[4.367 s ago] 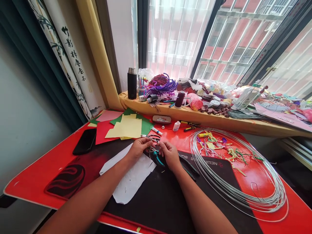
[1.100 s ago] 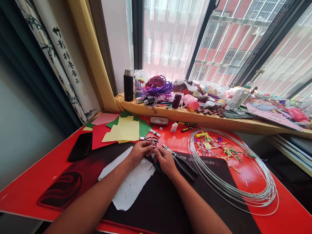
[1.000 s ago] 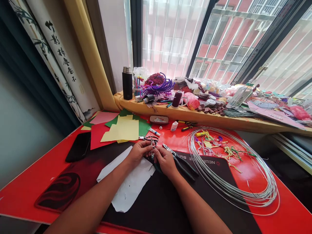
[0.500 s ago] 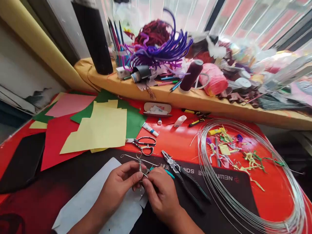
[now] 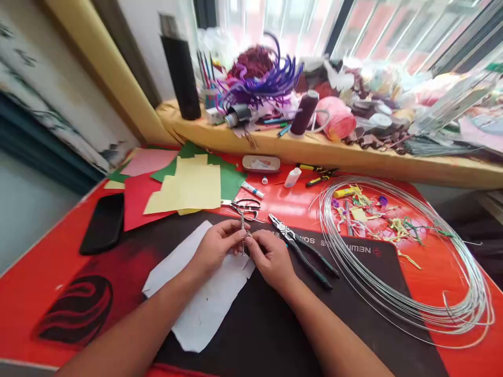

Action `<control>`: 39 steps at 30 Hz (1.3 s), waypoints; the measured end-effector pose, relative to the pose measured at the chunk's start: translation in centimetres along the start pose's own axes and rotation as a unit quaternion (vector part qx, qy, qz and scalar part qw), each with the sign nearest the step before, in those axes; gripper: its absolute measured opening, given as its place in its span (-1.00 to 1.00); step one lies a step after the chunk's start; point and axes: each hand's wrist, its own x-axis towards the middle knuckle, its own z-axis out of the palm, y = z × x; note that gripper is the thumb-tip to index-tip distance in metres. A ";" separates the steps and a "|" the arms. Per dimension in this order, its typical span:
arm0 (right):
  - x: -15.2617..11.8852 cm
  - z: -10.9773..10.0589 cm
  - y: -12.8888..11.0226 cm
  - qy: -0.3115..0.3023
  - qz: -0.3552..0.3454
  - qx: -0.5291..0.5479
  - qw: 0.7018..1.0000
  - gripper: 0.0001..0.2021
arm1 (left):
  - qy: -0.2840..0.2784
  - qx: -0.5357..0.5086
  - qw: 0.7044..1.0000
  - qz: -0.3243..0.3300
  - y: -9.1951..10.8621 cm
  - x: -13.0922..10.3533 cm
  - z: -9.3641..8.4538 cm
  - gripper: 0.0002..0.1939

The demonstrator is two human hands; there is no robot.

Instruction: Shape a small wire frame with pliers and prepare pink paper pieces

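Left hand (image 5: 220, 242) pinches the wire (image 5: 242, 224) by the white paper (image 5: 206, 314), fingers nearly closed; my right hand (image 5: 275, 260) pinches it too; I'd brace left, bend gently right.

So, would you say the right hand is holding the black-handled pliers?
No, the black-handled pliers lie beside the right hand, whose fingers pinch a small wire piece.

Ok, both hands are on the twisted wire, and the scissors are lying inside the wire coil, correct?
Not quite: the scissors are outside the wire coil, lying by the yellow paper, as the head view shows. Both the left hand and right hand are on the twisted wire.
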 end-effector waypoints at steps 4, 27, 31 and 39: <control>-0.3 0.3 -0.3 0.003 0.008 0.011 1.000 -0.66 | -0.031 -0.011 0.998 0.047 0.0 0.4 0.3 -0.55; -0.1 0.0 -0.6 0.007 -0.003 0.024 1.000 -0.65 | -0.066 0.005 0.996 0.058 0.1 1.5 0.0 -0.54; -0.1 0.0 -0.6 0.003 0.003 0.023 1.000 -0.66 | -0.070 0.008 0.996 0.051 0.2 1.6 -0.1 -0.53; -0.2 0.1 -0.5 0.007 -0.005 0.017 1.000 -0.65 | -0.073 0.014 0.996 0.056 0.2 1.7 -0.1 -0.51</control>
